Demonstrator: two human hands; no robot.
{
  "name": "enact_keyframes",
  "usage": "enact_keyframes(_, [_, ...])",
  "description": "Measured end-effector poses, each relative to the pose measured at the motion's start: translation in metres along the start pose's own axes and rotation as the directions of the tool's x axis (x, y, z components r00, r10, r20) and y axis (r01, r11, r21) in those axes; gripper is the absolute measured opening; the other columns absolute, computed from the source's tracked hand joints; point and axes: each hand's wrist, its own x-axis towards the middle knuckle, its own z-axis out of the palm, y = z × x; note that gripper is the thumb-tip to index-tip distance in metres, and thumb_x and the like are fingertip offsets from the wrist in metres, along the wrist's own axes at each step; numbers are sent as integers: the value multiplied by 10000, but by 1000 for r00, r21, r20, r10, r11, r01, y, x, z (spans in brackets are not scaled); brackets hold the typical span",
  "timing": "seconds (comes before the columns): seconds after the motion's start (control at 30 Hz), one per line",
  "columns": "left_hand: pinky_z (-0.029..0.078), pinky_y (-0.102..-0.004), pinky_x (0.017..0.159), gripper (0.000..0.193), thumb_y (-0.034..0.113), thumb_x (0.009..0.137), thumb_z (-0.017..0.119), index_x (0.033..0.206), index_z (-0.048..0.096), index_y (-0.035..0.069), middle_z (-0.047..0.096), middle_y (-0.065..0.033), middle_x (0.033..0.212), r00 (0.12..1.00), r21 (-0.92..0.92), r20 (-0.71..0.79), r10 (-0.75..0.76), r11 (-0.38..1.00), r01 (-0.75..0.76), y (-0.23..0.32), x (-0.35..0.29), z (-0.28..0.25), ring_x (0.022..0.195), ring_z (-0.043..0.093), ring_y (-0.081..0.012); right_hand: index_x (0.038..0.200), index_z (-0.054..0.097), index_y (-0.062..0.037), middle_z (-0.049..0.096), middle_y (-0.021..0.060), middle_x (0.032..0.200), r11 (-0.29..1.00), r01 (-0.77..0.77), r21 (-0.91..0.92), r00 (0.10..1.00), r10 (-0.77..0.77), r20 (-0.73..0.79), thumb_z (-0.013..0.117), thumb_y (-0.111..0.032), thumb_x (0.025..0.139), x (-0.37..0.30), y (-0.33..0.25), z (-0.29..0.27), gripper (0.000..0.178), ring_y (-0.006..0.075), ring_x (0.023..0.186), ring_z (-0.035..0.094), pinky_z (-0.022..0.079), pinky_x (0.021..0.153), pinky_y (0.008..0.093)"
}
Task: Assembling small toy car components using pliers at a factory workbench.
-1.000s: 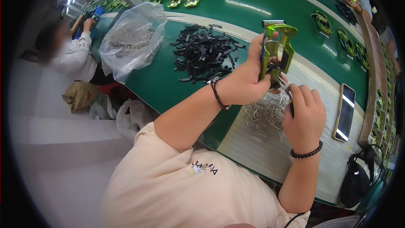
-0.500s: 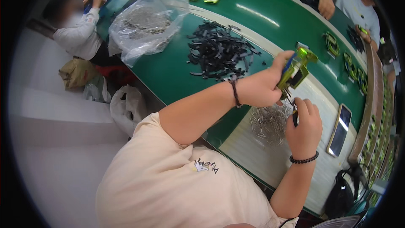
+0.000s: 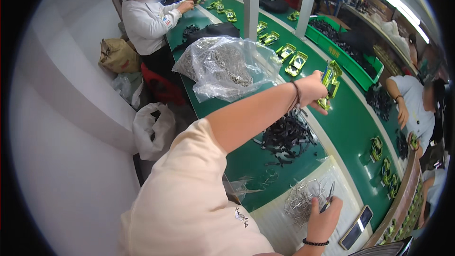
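My left hand reaches out over the green belt, its fingers closed around a bright green plastic frame. Below it on the bench lies a heap of small black plastic strips, partly behind my forearm. Low in the picture, my right hand grips small pointed pliers, jaws upward. Right beside them is a loose pile of thin metal pins on a pale board.
A clear plastic bag of metal pins stands at the left. More green frames line the belt. Near my right hand lies a phone. A green crate of black parts is across the belt. Co-workers sit left and right.
The green frame has gone from above the metal pins out to the belt in my left hand. My right hand stays by the pins with the pliers. The view has swung.
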Motion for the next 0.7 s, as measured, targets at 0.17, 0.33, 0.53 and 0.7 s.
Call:
enact_keyframes(0.17, [622,-556,776,402,-141,831,469,1206,433,0,526,-196,1142,965,-53,-98,-243,970,239,-28,109,-55,975,639,-370,1073,519,24,585,186,983,999,-29,-40,999,30,24,735,-73,802,3,8,10,360,382,939,573,448,831,410])
enact_keyframes(0.33, [629,-546,751,292,-99,853,503,1126,522,5,561,-192,1104,913,-199,-284,-292,950,242,-57,153,-78,978,649,-390,1087,557,46,600,223,988,997,-66,-34,992,69,109,676,-88,831,16,7,5,312,389,937,575,445,845,440])
enact_keyframes(0.53, [622,-497,765,347,52,850,601,1177,533,-42,553,-182,1145,887,-42,-412,-209,977,211,-55,163,-83,1024,621,-347,1073,597,80,619,264,955,996,-84,-15,982,85,169,646,-108,870,19,7,3,281,409,897,592,468,824,456])
enact_keyframes(0.7, [542,-521,866,549,187,793,684,1285,496,34,405,-169,1379,801,510,-598,-35,754,414,-36,144,-59,1138,558,-339,1081,607,78,622,271,938,998,-56,22,992,53,117,632,-89,870,16,10,2,269,420,881,595,470,818,464])
